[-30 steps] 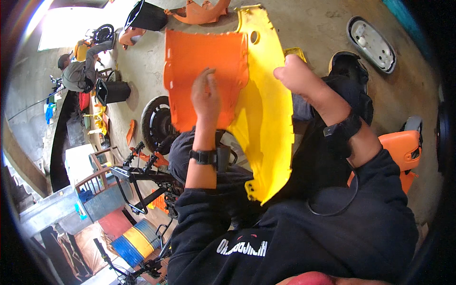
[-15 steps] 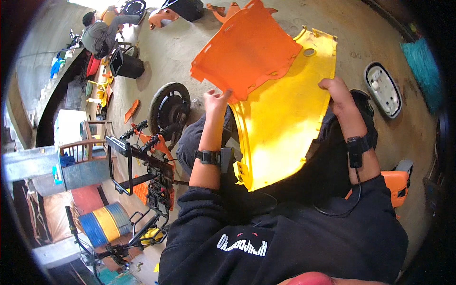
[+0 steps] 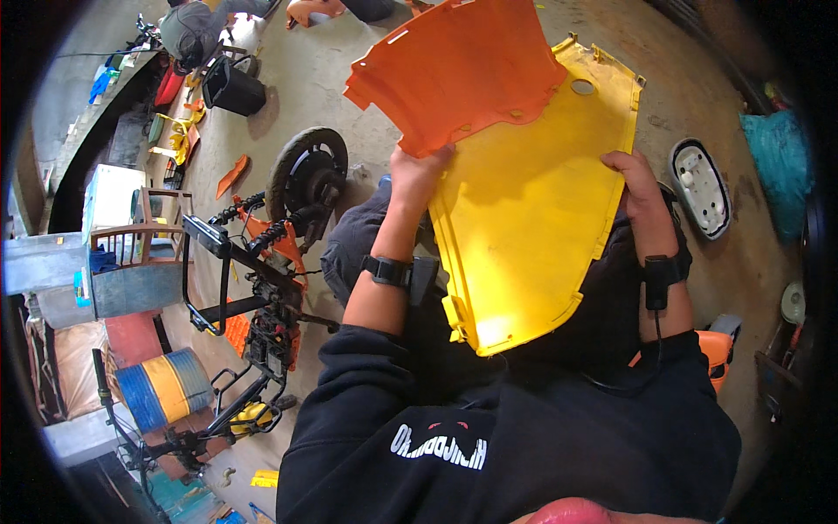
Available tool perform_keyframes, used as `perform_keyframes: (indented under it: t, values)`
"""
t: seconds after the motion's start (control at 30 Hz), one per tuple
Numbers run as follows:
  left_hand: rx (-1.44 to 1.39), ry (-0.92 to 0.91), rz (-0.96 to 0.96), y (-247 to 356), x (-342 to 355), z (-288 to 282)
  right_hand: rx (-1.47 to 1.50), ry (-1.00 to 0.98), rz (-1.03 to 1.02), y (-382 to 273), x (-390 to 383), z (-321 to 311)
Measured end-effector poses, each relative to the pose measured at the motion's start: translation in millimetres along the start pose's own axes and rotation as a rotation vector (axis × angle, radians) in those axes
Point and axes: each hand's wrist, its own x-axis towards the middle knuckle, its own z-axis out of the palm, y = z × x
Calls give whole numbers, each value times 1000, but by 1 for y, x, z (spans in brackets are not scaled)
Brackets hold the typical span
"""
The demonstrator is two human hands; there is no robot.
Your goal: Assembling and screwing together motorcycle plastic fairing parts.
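Observation:
A large yellow plastic body panel [image 3: 532, 210] lies in front of my chest, its narrow end toward me. It has small clips along its edges and a round hole near the far end. An orange plastic panel [image 3: 458, 74] overlaps its far left part. My left hand [image 3: 417, 175] is closed at the near left corner of the orange panel, against the yellow panel's left edge; its fingertips are partly hidden. My right hand [image 3: 635, 179] pinches the yellow panel's right edge, thumb on top and fingers underneath.
To the left stands a stripped black motorbike frame [image 3: 271, 306] with a front wheel [image 3: 305, 175]. A blue and yellow drum [image 3: 166, 384] and a black bin [image 3: 234, 86] are beyond. A white oval tray-like part [image 3: 698, 188] lies right, near a teal bundle [image 3: 775, 175]. Another person [image 3: 194, 35] sits far left.
Both panels have shifted slightly right in the view, and the orange one has turned a little, its face now darker. Both hands keep their hold. My view has tilted somewhat.

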Motion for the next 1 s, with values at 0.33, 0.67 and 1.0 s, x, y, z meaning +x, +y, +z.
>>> perform_keyframes:
  t: [0.33, 0.67, 1.0]
  values:
    - [-336, 71, 30, -37, 8, 7, -114, 26, -123, 4, 0, 7]
    - [-160, 58, -24, -38, 9, 6, -91, 30, -93, -6, -9, 12]
    - [-238, 192, 170, -22, 7, 13, -181, 0, -141, -17, -13, 19]
